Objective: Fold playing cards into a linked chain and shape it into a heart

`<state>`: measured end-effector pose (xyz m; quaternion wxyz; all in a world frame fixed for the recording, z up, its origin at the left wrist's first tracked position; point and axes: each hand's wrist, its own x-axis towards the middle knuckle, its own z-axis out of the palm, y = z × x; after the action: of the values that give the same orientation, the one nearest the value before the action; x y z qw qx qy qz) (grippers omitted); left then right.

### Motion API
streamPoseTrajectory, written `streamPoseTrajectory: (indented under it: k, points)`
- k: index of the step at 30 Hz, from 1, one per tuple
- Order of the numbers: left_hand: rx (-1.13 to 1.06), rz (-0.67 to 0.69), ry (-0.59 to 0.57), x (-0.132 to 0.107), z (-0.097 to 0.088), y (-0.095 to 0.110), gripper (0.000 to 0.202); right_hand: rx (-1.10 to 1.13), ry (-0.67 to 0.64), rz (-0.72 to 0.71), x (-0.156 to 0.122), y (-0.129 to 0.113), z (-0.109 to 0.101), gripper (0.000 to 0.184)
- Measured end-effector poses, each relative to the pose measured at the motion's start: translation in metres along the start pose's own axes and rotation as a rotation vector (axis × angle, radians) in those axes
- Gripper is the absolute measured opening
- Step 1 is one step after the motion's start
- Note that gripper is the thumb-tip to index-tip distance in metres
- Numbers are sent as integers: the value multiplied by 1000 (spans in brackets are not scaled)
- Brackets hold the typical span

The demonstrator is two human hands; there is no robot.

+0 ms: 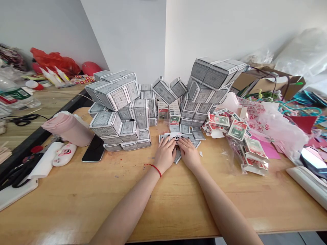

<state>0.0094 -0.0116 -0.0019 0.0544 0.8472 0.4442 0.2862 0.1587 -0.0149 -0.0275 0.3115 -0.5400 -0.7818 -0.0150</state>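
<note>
Cards of rectangular, grey-patterned paper (177,157) are seemingly being aligned mid-frame beneath left hand (165,152) and right hand (189,152), grip closure impossible to tell, with gentle squaring apparently called for next.

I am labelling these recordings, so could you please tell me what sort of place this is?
Probably a craft workspace: a wooden table holds stacked grey patterned blocks, loose playing cards and opened card boxes.
</note>
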Motion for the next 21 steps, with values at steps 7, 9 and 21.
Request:
streamPoseTrajectory:
  k: [7, 9, 21]
  points:
    - [26, -17, 30, 1, 0, -2, 29, -59, 25, -45, 4, -2, -3, 31]
    - [23, -9, 45, 1, 1, -4, 28, -57, 31, -40, 5, -4, -5, 31]
    - [-25, 42, 132, 2, -2, -7, 26, 67, 104, 3, 7, -14, -16, 24]
